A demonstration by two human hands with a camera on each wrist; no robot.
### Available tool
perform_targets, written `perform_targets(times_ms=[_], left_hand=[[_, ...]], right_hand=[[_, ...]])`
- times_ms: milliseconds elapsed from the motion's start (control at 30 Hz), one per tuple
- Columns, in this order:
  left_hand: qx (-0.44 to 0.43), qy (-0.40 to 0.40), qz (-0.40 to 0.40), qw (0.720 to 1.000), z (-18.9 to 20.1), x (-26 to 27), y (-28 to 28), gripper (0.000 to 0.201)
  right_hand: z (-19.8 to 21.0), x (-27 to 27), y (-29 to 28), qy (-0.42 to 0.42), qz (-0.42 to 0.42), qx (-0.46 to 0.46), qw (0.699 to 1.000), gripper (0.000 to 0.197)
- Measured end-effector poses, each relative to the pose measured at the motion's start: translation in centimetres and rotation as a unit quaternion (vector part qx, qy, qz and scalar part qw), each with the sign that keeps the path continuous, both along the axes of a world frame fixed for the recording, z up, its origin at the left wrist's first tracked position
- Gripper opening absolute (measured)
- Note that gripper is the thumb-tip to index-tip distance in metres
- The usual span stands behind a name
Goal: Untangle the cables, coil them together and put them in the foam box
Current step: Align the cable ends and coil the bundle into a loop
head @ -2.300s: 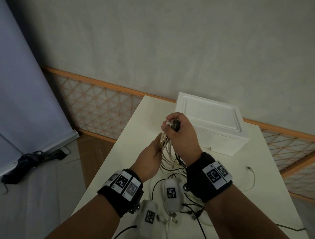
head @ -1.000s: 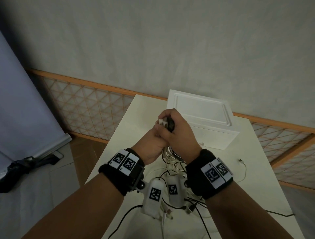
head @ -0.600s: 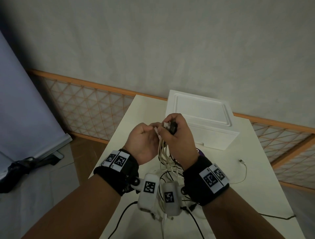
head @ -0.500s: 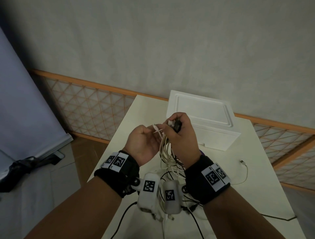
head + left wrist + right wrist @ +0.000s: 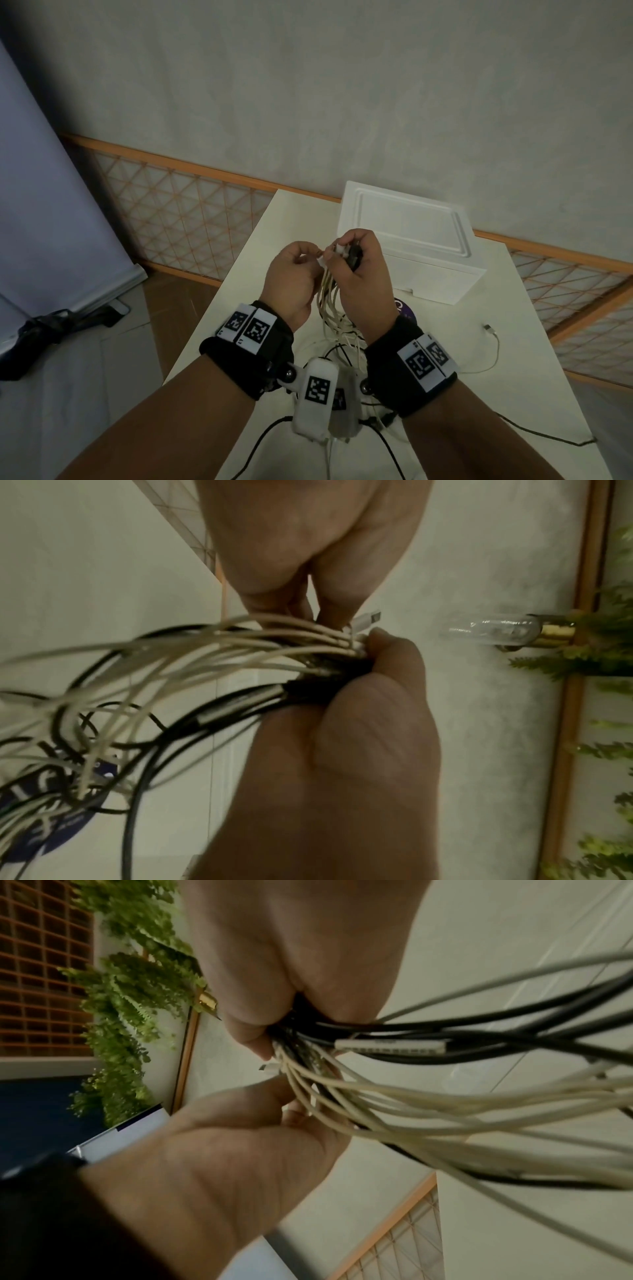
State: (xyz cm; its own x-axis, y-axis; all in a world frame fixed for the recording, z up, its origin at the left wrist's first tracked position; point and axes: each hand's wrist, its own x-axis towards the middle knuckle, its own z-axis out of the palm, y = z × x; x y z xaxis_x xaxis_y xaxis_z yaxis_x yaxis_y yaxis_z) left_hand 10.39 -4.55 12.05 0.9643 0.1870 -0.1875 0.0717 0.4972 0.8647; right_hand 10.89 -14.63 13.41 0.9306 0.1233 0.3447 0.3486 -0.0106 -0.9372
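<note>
- Loose white and black cable ends [image 5: 346,342] trail on pale table [image 5: 513,394].
- Right hand [image 5: 363,277] clenched round bundle of white and black cables [image 5: 330,291], raised above table.
- Left hand [image 5: 291,277] pinches white connector [image 5: 322,262].
- Closed white foam box [image 5: 411,240] behind.

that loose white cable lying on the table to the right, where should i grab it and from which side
Take the loose white cable by its plug end, the small connector lying nearest the foam box. Come straight down from above with the free left hand: the plug is stiff and easy to pinch, and the thin cord lies flat on the table, so it would probably trail behind cleanly.
</note>
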Motion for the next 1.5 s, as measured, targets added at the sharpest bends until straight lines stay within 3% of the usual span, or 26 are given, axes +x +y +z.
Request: perform_targets(times_ms=[167,367,567,667,767,900,967,1033,1133,1333,1433,1500], left_hand=[[-0.034,-0.004,0.052,0.998,0.3,0.0,-0.6,0.026],[0.086,-0.082,0.108,0.987,0.0,0.1,-0.7,0.035],[0.079,-0.099,0.077,0.989,-0.2,-0.3,-0.5,0.029],[0.154,-0.117,0.066,0.979,0.3,-0.5,-1.0,0.038],[0.201,-0.123,0.06,0.97,0.8,-0.5,-1.2,0.049],[0.327,-0.113,0.044,0.937,0.8,-0.3,-0.6,0.041],[0.283,-0.074,0.002,0.956,0.3,-0.2,-0.2,0.035],[0.175,-0.038,-0.113,0.977,0.0,-0.1,-0.1,0.048],[0.126,-0.052,-0.264,0.955,0.2,-0.3,-0.3,0.05],[0.182,-0.041,-0.258,0.948,0.6,0.3,-0.6,0.044],[0.211,-0.034,-0.259,0.942,0.7,0.4,-0.7,0.038],[0.234,-0.035,-0.24,0.942,0.6,0.4,-0.9,0.024]], right_hand=[[-0.4,-0.4,0.6,-0.028,-0.004,-0.053,0.998,0.026],[-0.6,-0.1,0.2,-0.028,0.001,-0.058,0.998,0.021],[-0.1,0.3,-0.4,-0.026,0.011,-0.081,0.996,0.024],[-0.2,0.6,-0.6,-0.033,-0.014,-0.094,0.995,0.035],[-0.3,0.9,-0.5,-0.028,-0.035,-0.115,0.992,0.034],[0.1,1.5,-0.8,-0.021,-0.058,-0.156,0.986,0.037],[0.6,1.7,-0.9,-0.017,-0.053,-0.158,0.986,0.036],[1.0,1.7,-0.9,-0.005,-0.035,-0.138,0.99,0.035],[1.1,1.7,-0.9,0.002,-0.004,-0.135,0.991,0.031],[1.2,1.7,-1.0,-0.029,-0.008,-0.174,0.984,0.023],[1.4,1.7,-1.3,-0.077,-0.019,-0.254,0.964,0.021],[1.5,1.7,-1.6,-0.119,-0.028,-0.304,0.945,0.022]])
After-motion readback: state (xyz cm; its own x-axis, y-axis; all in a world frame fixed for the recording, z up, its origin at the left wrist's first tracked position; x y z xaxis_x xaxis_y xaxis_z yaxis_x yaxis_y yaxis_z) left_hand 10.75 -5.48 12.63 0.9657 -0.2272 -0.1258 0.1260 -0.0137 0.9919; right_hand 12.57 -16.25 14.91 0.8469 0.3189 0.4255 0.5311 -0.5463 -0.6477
